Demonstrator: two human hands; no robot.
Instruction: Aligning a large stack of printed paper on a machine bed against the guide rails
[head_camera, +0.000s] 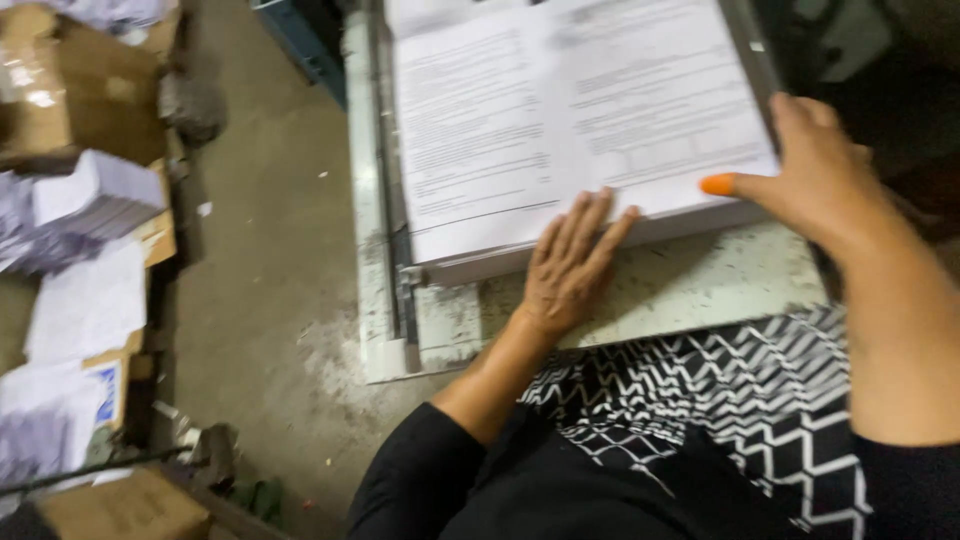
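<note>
Paper in a thick printed stack (560, 110) lies on a worn, pale metal worktop (700, 285), squared against a raised guide rail (385, 200) along its left edge. Both hands rest on the near end of the stack. The left hand (570, 262) lies open and flat, fingers spread on the top sheet and over the front edge, palm on the worktop just below. The right hand (815, 175) is open too, curved around the stack's right near corner, with an orange rubber tip on its thumb (718, 184) pressing the top sheet. Neither hand grips anything closed.

Judging from this, the stack's front edge looks slightly uneven, so a push from one side alone could fan the sheets or skew them off the rail. The flat left palm could drag the top sheet and crease it. On the floor (260, 250) to the left sit cardboard boxes (70, 90) and loose paper bundles (80, 205), well apart from the worktop.
</note>
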